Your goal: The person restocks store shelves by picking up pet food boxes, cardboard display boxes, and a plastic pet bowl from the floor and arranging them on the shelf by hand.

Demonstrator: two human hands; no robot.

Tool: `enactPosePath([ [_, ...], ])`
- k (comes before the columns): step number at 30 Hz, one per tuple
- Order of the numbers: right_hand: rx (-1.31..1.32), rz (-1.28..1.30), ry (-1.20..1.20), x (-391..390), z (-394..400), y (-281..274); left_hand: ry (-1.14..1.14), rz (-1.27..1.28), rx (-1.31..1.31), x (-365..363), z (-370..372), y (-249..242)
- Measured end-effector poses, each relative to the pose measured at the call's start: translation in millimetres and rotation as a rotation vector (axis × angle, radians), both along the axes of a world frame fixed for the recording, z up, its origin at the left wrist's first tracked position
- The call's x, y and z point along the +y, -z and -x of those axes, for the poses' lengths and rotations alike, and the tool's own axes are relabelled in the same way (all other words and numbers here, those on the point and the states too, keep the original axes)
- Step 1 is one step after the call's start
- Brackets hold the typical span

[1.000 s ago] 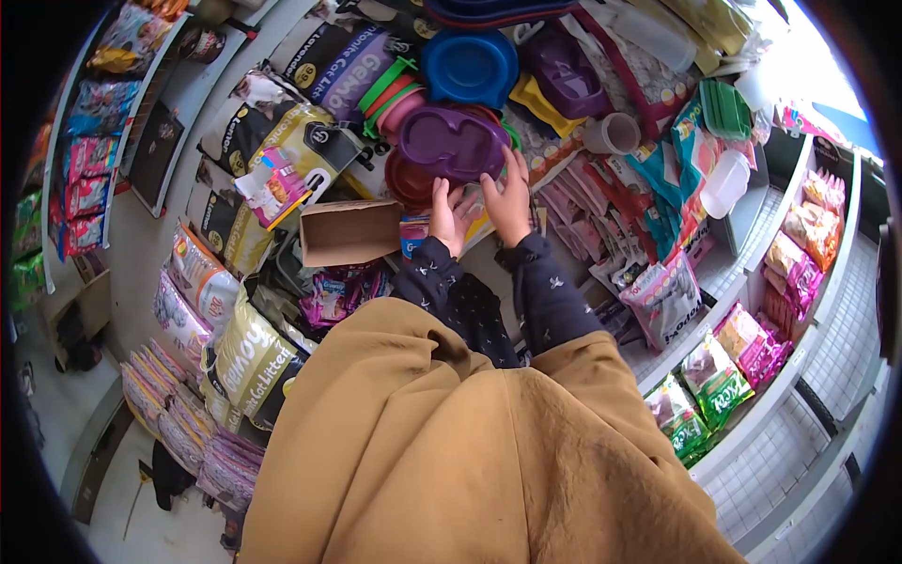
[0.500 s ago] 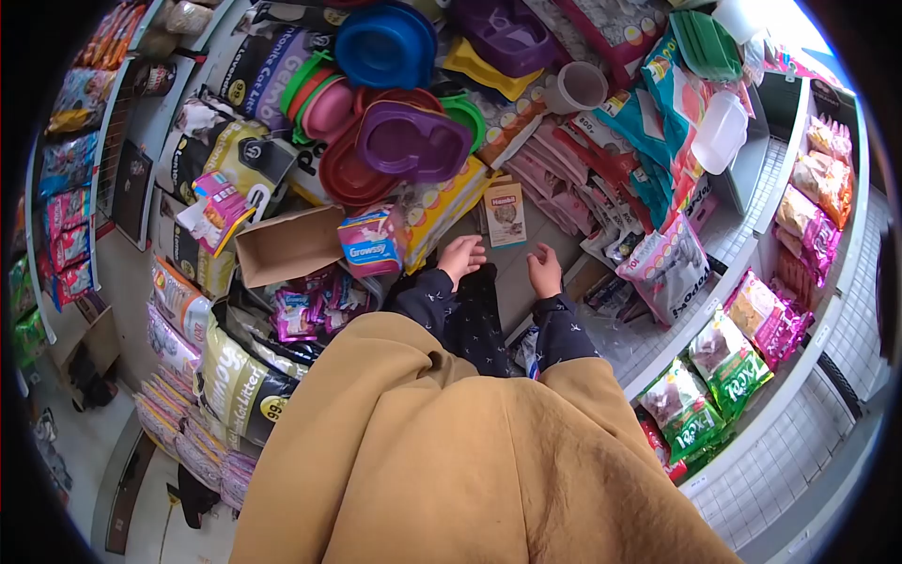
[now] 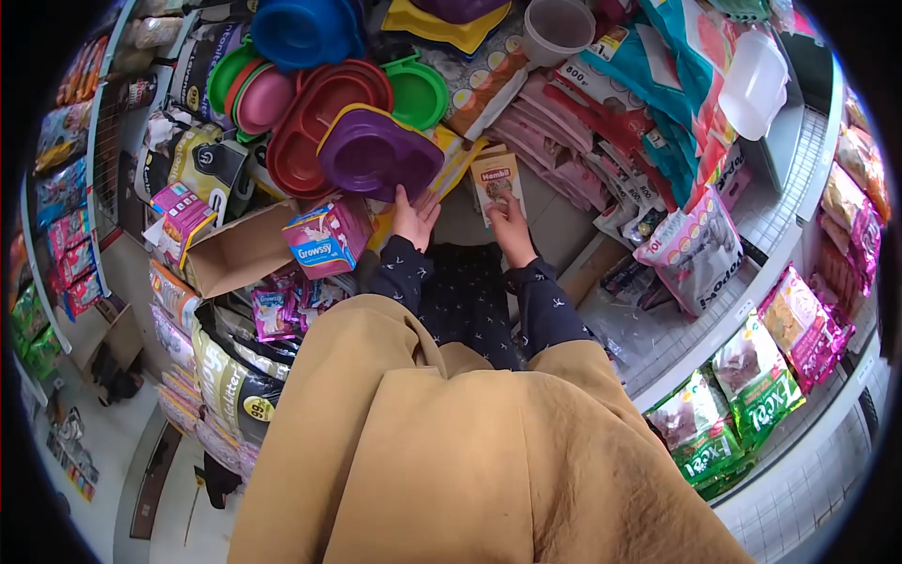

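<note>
My left hand (image 3: 414, 218) is open, palm up and fingers apart, with its fingertips at the lower rim of a purple bowl (image 3: 381, 155). To its right, my right hand (image 3: 508, 228) has its fingers closed on the lower right edge of a small orange and white box (image 3: 494, 176) with a picture on its front. The hand covers part of the box's lower end. Red bowls (image 3: 299, 150) lie behind and left of the purple one. A pink and blue box (image 3: 324, 239) stands left of my left hand.
An open cardboard box (image 3: 246, 252) lies at the left. Green bowls (image 3: 419, 94), a blue bowl (image 3: 305, 33) and a clear tub (image 3: 556, 30) are piled at the back. Pink bags (image 3: 550, 127) lie behind my right hand. Shelves with green bags (image 3: 697, 437) run along the right.
My right hand has moved onto the small box and closed on it. My left hand has moved up and left to the purple bowl. The whole view has shifted.
</note>
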State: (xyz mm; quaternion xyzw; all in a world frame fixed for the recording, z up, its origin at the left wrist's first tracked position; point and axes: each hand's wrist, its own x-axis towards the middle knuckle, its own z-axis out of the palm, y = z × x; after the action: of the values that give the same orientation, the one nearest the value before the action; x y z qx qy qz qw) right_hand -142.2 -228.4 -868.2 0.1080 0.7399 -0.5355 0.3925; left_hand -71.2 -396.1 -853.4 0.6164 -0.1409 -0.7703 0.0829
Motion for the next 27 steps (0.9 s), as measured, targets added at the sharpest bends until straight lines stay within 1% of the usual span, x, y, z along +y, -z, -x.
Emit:
enactPosePath([
  [1,-0.007,0.009,0.0,-1.7,-1.4,0.9,0.068,0.09,-0.078,-0.6,0.3,-1.5],
  [2,0.001,0.02,-0.044,-2.8,-1.7,1.4,0.067,0.098,-0.082,-2.5,0.4,-3.3],
  [4,0.02,0.035,-0.136,-2.3,-0.8,1.0,0.069,0.147,-0.042,-6.3,-0.1,-7.0],
  [5,0.02,0.037,-0.14,1.7,-1.4,4.5,0.068,0.17,-0.021,-8.9,2.3,-13.3],
  [9,0.066,-0.029,-0.219,31.0,-6.4,12.0,0.093,0.251,0.021,-38.2,14.8,-58.7],
  [12,0.052,-0.191,-0.341,55.7,-8.7,10.7,0.083,0.176,0.048,-78.7,22.8,-78.2],
  [13,0.053,-0.188,-0.341,62.0,-8.8,10.3,0.083,0.18,0.048,-90.7,24.7,-84.3],
  [16,0.003,-0.232,-0.358,79.2,-10.4,11.8,0.291,0.141,0.13,-117.2,27.1,-100.2],
  [19,0.018,-0.248,-0.347,91.8,-12.2,25.8,0.329,0.143,0.098,-122.1,26.4,-107.0],
  [25,0.01,-0.273,-0.312,81.1,2.8,11.0,0.334,0.171,0.111,-104.7,21.2,-115.5],
  [27,0.025,-0.259,-0.266,78.5,5.7,15.0,0.512,0.061,0.418,-89.5,17.1,-106.8],
])
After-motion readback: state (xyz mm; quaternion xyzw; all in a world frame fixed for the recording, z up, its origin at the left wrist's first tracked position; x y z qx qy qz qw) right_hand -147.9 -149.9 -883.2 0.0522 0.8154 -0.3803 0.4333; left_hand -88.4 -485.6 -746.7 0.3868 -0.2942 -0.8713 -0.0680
